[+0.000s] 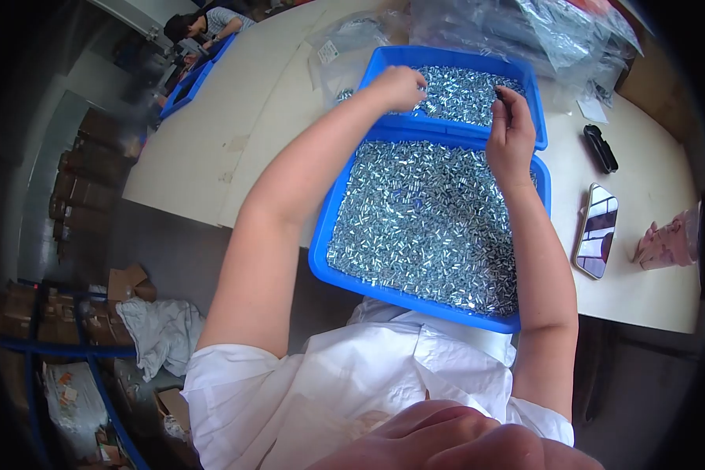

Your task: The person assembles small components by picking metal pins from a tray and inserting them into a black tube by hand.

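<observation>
Two blue plastic bins lie one behind the other, both filled with small shiny metal cylinders. Over the left part of the far bin (456, 56) is my left hand (402, 88), its fingers curled closed; what it holds, if anything, is hidden. My right hand (512, 139) is above the right side of the far bin, near the rim between the two. Its fingers bend toward the thumb, with a small dark spot at the tips that I cannot make out. The near bin (415, 304) stands at the table's front edge, under my forearms, heaped with metal cylinders (423, 219).
Clear plastic bags (517, 31) are piled behind the bins. To the right are a black case (600, 149), a phone (598, 231) and a clear cup (667, 241). Another person (211, 27) works at the far left beside blue bins (188, 90). Cardboard boxes (86, 196) stand left.
</observation>
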The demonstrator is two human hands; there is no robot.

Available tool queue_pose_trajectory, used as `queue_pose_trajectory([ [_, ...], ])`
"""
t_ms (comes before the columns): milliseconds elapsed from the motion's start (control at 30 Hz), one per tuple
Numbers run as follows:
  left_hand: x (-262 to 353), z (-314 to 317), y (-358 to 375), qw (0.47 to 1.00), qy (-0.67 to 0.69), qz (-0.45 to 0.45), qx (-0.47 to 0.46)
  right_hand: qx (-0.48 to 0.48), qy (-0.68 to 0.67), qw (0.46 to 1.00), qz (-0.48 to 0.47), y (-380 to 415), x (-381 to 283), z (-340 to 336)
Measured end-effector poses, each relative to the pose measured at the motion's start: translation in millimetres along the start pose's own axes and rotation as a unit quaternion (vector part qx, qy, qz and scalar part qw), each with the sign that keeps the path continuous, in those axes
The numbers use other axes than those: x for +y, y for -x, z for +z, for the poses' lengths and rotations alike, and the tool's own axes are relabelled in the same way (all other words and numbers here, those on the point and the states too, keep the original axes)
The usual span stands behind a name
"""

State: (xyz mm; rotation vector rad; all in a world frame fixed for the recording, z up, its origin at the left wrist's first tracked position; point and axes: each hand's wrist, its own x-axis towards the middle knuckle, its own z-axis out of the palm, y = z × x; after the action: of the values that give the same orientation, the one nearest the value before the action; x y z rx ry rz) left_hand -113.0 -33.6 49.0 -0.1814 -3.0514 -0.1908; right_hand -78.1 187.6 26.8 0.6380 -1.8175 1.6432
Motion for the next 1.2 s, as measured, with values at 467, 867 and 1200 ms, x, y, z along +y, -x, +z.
queue_pose_trajectory([
  [467, 64, 99, -94, 0.958, 0.258, 0.075, -0.103, 0.021, -0.022, 0.999, -0.009, -7, 23, -3],
  [867, 40, 29, -58, 0.48, 0.839, -0.183, -0.179, 0.018, -0.038, 0.999, 0.006, -10, 32, -5],
  [1200, 43, -7, 17, 0.505, 0.851, -0.113, -0.092, -0.053, -0.011, 0.998, 0.03, -11, 34, -10],
])
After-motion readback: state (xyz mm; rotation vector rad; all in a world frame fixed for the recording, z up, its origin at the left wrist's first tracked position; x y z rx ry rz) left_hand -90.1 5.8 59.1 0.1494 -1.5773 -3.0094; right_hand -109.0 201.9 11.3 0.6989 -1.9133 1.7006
